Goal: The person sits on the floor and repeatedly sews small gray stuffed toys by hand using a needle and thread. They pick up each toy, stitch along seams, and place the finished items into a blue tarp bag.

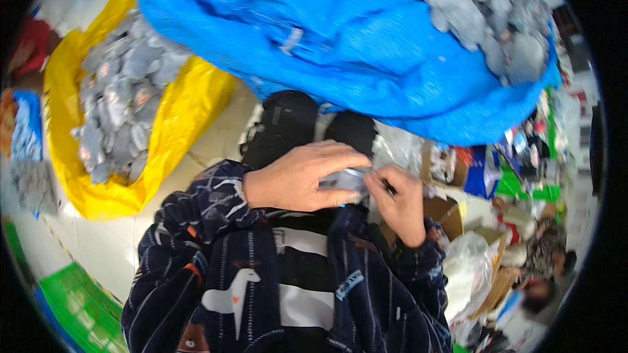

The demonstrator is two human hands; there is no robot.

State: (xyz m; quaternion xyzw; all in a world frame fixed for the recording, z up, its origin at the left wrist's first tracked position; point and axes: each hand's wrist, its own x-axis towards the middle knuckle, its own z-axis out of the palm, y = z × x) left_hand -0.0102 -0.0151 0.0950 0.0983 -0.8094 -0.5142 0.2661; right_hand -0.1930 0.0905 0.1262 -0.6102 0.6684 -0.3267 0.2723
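Note:
A small grey piece (345, 182) is held in front of my body, over my lap. My left hand (301, 176) curls round it from the left, with the thumb below and the fingers above. My right hand (400, 201) pinches its right end between thumb and forefinger. The piece looks soft and a little shiny, much like the grey plush pieces nearby, but my fingers cover most of it. A dark gap shows beside the right fingertips; I cannot make out what is there.
At the left stands an open yellow sack (173, 131) full of grey plush pieces (121, 101). A large blue sack (340, 59) spreads ahead, with more grey pieces (458, 10) at its far right. Cardboard boxes (445, 216) and clear plastic (468, 274) lie to the right. A green crate (82, 304) sits lower left.

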